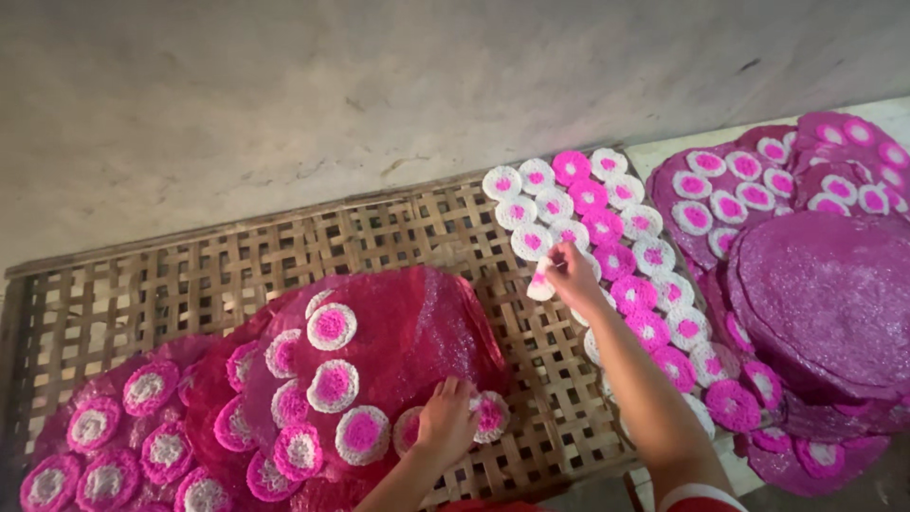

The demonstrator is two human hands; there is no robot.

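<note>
The right hand [569, 270] is out ahead, pinched shut on a small round white-and-pink disc [541, 282] held on edge at the near corner of the laid-out rows of discs [607, 228]; those rows run slantwise from the far middle of the woven bamboo tray [190, 275] down toward the near right, so the open weave just left of the held disc is the closest bare spot; the left hand [445, 422] sits nearer the body, fingers curled down on a disc [490, 415] at the edge of the big red sheet [417, 322] that carries more discs; the two hands are well apart, the right one far closer to the rows; a stack of purple sheets [825, 294] lies off to the right, beyond the rows
</note>
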